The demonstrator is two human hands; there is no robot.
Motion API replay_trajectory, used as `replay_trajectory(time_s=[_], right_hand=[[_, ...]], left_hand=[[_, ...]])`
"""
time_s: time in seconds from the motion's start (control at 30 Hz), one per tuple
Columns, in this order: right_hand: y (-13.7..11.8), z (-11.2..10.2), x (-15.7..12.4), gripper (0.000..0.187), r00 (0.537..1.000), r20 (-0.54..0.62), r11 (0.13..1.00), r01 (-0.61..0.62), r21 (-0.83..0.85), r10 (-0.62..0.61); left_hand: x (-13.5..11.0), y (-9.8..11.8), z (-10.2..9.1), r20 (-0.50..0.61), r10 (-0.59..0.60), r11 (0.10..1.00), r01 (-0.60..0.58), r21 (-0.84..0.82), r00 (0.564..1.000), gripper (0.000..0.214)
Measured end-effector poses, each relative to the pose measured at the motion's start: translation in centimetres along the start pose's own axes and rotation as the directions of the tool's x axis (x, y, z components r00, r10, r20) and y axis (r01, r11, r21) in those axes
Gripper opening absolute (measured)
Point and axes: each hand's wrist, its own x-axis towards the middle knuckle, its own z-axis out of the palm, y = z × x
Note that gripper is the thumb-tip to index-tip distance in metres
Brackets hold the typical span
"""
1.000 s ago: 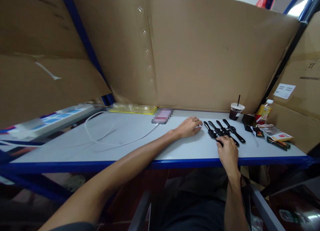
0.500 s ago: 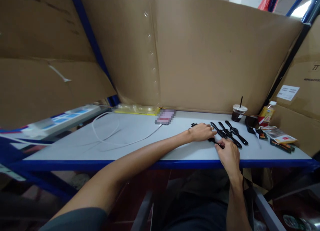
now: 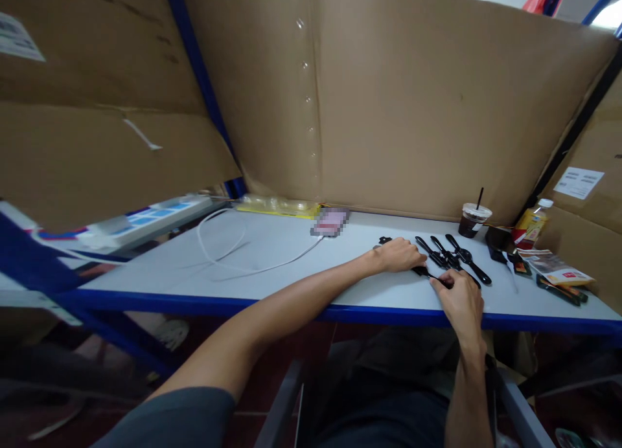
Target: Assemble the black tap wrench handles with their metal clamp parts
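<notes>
- L hand (image 3: 398, 257) lies palm down over the far part of a black watch (image 3: 424, 272), fingers bent over it. Can't tell if it grips or just presses.
- R hand (image 3: 459, 298) is at the near end, thumb + forefinger closed on the strap tip.
- The watch lies on the table (image 3: 272, 280) at near-right. Its long axis runs far-left to near-right, hand to hand. The far tip pokes out past L hand. R hand is nearer the free strap end.
- Other black watches (image 3: 454, 259) sit in a row just right of it, roughly parallel.
- Writing: box label (image 3: 578, 182) at far right, label (image 3: 17, 37) at top left and packet (image 3: 554, 267) all have print too small to read. Bottle (image 3: 532, 224) label also unreadable. Cup (image 3: 473, 220) has no visible brand.
</notes>
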Motion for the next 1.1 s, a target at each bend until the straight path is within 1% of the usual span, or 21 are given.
replay_trajectory(time_s=[0.1, 0.2, 0.27, 0.37, 0.43, 0.47, 0.5, 0.57, 0.63, 0.7, 0.77, 0.83, 0.93, 1.0, 1.1], right_hand=[[-0.9, 0.1, -0.2, 0.016, 1.000, 0.028, 1.000, 0.002, -0.007, -0.002], [-2.2, 0.0, -0.7, 0.011, 0.997, 0.080, 1.000, 0.012, -0.028, -0.010], [-3.0, 0.0, -0.9, 0.010, 0.995, 0.096, 0.999, 0.022, -0.040, -0.019], [-3.4, -0.1, -1.0, 0.012, 0.994, 0.106, 0.998, 0.035, -0.050, -0.030], [-3.4, -0.2, -1.0, 0.012, 0.993, 0.117, 0.998, 0.041, -0.055, -0.035], [-3.4, -0.2, -1.0, 0.013, 0.992, 0.122, 0.997, 0.043, -0.059, -0.035], [-3.4, -0.3, -0.9, 0.013, 0.991, 0.126, 0.997, 0.044, -0.062, -0.036], [-3.4, -0.3, -0.9, 0.013, 0.991, 0.130, 0.997, 0.042, -0.065, -0.033], [-3.4, -0.4, -0.9, 0.013, 0.991, 0.132, 0.997, 0.034, -0.063, -0.025], [-3.4, -0.3, -0.9, 0.012, 0.991, 0.133, 0.998, 0.029, -0.062, -0.020], [-3.3, -0.1, -0.9, 0.011, 0.992, 0.124, 0.997, 0.040, -0.068, -0.031], [-3.1, 0.1, -0.8, 0.010, 0.992, 0.112, 0.994, 0.073, -0.079, -0.064], [-2.7, 0.4, -0.7, 0.009, 0.988, 0.101, 0.989, 0.122, -0.083, -0.113], [-2.6, 0.5, -0.6, 0.008, 0.986, 0.096, 0.986, 0.147, -0.076, -0.140], [-2.5, 0.5, -0.7, 0.008, 0.981, 0.091, 0.981, 0.179, -0.069, -0.173]], left_hand=[[0.2, 0.6, -0.2, -0.009, -0.073, 0.996, 0.073, -0.049, 0.997, 0.038], [0.4, 1.5, -0.5, -0.013, -0.184, 0.976, 0.181, -0.122, 0.983, 0.040], [0.5, 2.0, -0.6, 0.001, -0.280, 0.945, 0.275, -0.178, 0.960, 0.036], [0.8, 2.1, -0.6, 0.057, -0.420, 0.874, 0.421, -0.241, 0.906, 0.033], [0.9, 1.9, -0.5, 0.095, -0.459, 0.844, 0.467, -0.263, 0.883, 0.032], [0.8, 1.7, -0.5, 0.105, -0.459, 0.842, 0.469, -0.266, 0.882, 0.031], [0.7, 1.5, -0.6, 0.103, -0.446, 0.850, 0.457, -0.263, 0.889, 0.029], [0.3, 1.1, -0.7, 0.076, -0.382, 0.889, 0.389, -0.240, 0.921, 0.028], [-0.1, 0.8, -0.9, 0.048, -0.280, 0.938, 0.284, -0.200, 0.959, 0.028], [-0.5, 0.6, -1.1, 0.033, -0.172, 0.972, 0.175, -0.158, 0.985, 0.029], [-0.7, 0.6, -1.2, 0.017, -0.092, 0.988, 0.093, -0.120, 0.996, 0.029], [-0.7, 0.7, -1.2, -0.005, -0.041, 0.996, 0.041, -0.081, 0.999, 0.027], [-0.6, 0.9, -1.2, -0.024, 0.001, 0.999, -0.002, -0.042, 1.000, 0.025], [-0.6, 1.0, -1.3, -0.025, 0.006, 0.999, -0.007, -0.046, 1.000, 0.024], [-0.4, 1.1, -1.3, -0.028, -0.049, 0.995, 0.047, -0.086, 0.998, 0.024]])
